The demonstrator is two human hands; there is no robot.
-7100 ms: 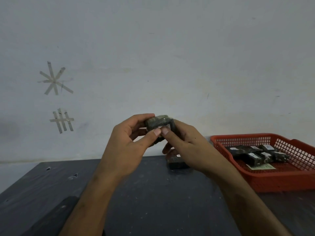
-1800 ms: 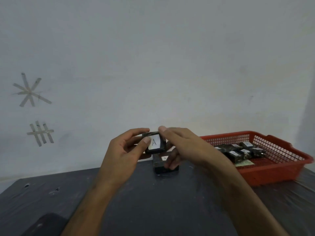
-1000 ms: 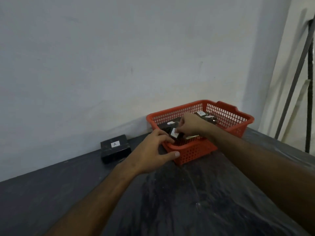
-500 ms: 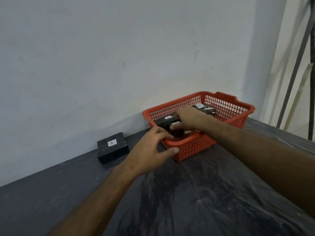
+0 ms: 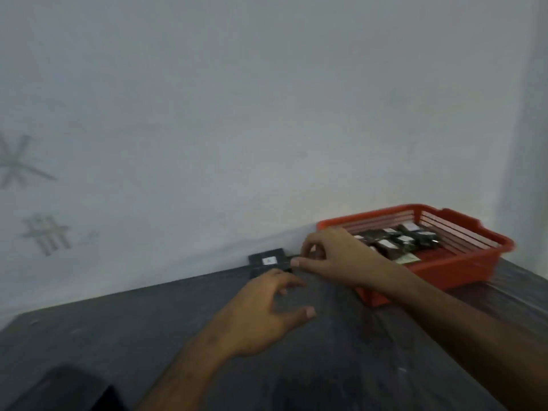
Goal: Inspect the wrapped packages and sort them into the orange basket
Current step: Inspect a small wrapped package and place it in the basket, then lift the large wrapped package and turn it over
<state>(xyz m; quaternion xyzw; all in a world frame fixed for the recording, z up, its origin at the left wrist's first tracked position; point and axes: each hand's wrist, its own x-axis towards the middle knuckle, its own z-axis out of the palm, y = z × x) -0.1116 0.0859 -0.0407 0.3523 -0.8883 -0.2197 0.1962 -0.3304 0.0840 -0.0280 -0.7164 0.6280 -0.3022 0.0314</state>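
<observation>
While both hands are held empty over the table, fingers loose and apart, one dark package is seen at the back edge, just beyond the left hand and right hand. More packages are kept in the orange basket near the back right corner.

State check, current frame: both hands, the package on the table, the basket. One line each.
left hand: open, empty, hovering over the table
right hand: fingers loosely curled, empty, reaching toward the package
black package: on the table by the wall, white label up, not gripped
orange basket: on the table, several wrapped packages inside
</observation>
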